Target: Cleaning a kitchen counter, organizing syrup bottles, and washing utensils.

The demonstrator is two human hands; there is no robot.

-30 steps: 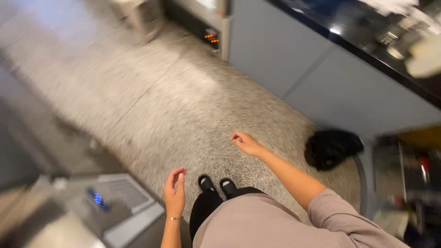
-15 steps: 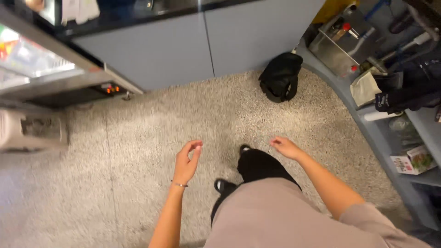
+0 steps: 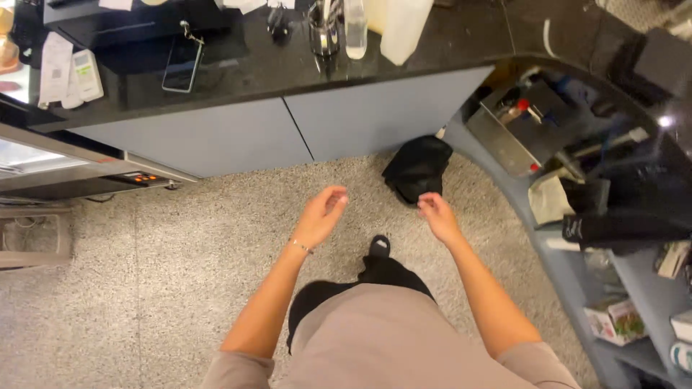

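- Far left: steel appliance with small orange lights, tucked under the dark tabletop. A phone and paper slips lie on top.
- Left hand: held in the air over the speckled floor, fingers loosely curled, half open, holding nothing. Thin bracelet at the wrist.
- Between the hands: black shoe stepping forward, beige apron below.
- Right hand: also empty, fingers relaxed and slightly bent, touching nothing.
- Black bag: on the floor against the cabinet base, just beyond the right hand, the nearest thing to either hand, not touched.
- Far right: curved shelves with a metal tray, boxes, dark clutter.
- My read: walking and approach phase, no grasp in hand. Any pickup of the bag would need a bend and a reach down.
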